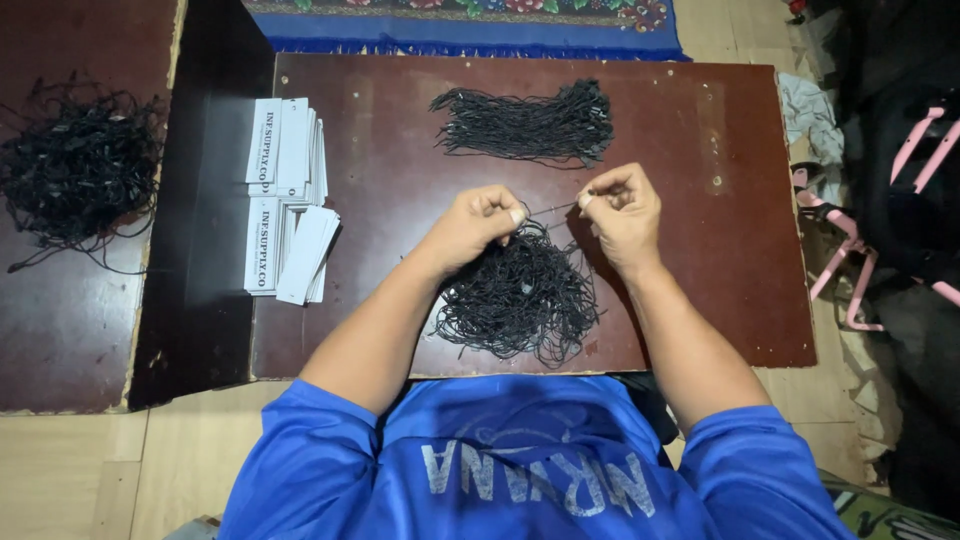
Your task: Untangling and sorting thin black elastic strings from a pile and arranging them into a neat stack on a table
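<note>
**One black string pulled taut between two hands**

Dark brown board (690, 200) on a pale wooden floor is our work surface, its edges chipped. At the centre of it we hold a single thin black string (553, 207), stretched almost level between our hands. Our left hand (478, 225) pinches its near end between thumb and forefinger, fingers curled tight; our right hand (622, 208) pinches the other end the same way, the remaining fingers folded loosely into the palm. Both wrists hover above the board, forearms angling in from five and seven o'clock, elbows out past the blue shirt (530, 470).

Directly under the hands, at six o'clock from the string, lies a loose tangled heap of black strings (520, 298); the left hand's heel is touching its top. At twelve o'clock lies a tidier bundle of strings (525, 125), laid lengthwise and well apart from the hands. At nine o'clock two stacks of white card tags (288, 200) sit fanned near the board's left edge. Further left, on a separate dark board, rests another tangled mass of strings (75, 170). A blue patterned rug (470, 25) borders the far edge.

We judge the risk to be snagging: the held string runs just above the heap, so loops could catch and drag several strands up together. A grip this fine could also let the string slip.
</note>
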